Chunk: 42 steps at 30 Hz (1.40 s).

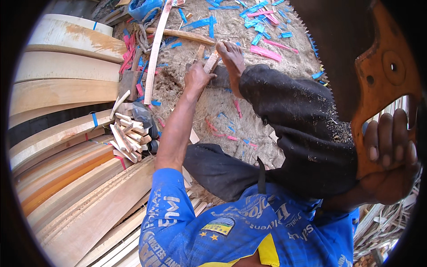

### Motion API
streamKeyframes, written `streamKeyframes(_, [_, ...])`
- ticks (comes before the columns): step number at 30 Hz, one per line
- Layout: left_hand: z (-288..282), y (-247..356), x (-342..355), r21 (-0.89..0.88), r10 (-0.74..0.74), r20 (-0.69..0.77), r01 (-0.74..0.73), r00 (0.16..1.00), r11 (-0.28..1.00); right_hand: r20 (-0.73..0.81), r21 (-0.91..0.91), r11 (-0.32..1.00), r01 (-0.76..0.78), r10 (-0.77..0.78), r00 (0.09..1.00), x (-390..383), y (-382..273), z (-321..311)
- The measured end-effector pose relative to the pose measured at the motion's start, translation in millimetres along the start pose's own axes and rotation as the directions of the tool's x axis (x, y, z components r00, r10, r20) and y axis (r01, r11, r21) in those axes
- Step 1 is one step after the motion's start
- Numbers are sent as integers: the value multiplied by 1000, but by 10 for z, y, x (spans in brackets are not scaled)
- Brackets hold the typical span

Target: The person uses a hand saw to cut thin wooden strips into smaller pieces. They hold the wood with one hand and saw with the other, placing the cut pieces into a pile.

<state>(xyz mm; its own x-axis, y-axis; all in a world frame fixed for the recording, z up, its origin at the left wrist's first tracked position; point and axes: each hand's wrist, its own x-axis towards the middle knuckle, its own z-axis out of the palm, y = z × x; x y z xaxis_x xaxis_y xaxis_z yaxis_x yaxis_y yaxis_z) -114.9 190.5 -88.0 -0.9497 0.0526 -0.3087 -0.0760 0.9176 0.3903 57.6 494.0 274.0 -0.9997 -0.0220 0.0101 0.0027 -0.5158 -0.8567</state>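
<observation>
Person sits on rough, fibrous brown ground [213, 127], one bare foot [232, 60] out front. L hand [198, 78] is closed round a short, pale, squared wood piece [211, 61], just beside the toes. R hand [389, 147] grips a handsaw [387, 80], fingers curled thru the closed loop of its worn orange-brown handle; blade is wide, dark, flat, w/ fine pointed teeth along one edge, held up well apart from the wood piece. Black trousers [293, 107], soft & creased, have sawdust on the knee; shirt [209, 227] is smooth blue cloth w/ yellow trim. On L side: stacked long planks [71, 91], cream to orange, flat-faced, w/ a pile of small splintery offcuts [129, 138] by their ends. Flat blue & pink plastic strips [266, 53] lie scattered over the ground. Long thin pale slat [156, 53] b/w planks & L hand.
</observation>
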Motion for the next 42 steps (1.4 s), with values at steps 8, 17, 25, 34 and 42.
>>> streamKeyframes(8, [357, -191, -141, 70, 157, -138, -149, 978, 986, 14, -35, 999, 25, -25, 1000, -17, -11, -50])
streamKeyframes(17, [396, -826, -841, -81, -10, 22, 11, 1000, 997, 93, -289, 945, 157, -135, 986, -13, 45, -105])
streamKeyframes(25, [364, -1601, -1424, -95, -183, 21, 184, 983, 978, 169, -811, 567, 143, -7, 986, -497, 666, 110])
streamKeyframes(34, [-110, -1582, -1803, -892, -69, 380, 385, 922, 238, 394, -814, 520, 261, 163, 905, -555, 1435, 121])
streamKeyframes(42, [-202, -1841, -2318, -924, -88, 288, 253, 954, -287, 277, -846, 526, 87, 294, 915, -577, 1657, 120])
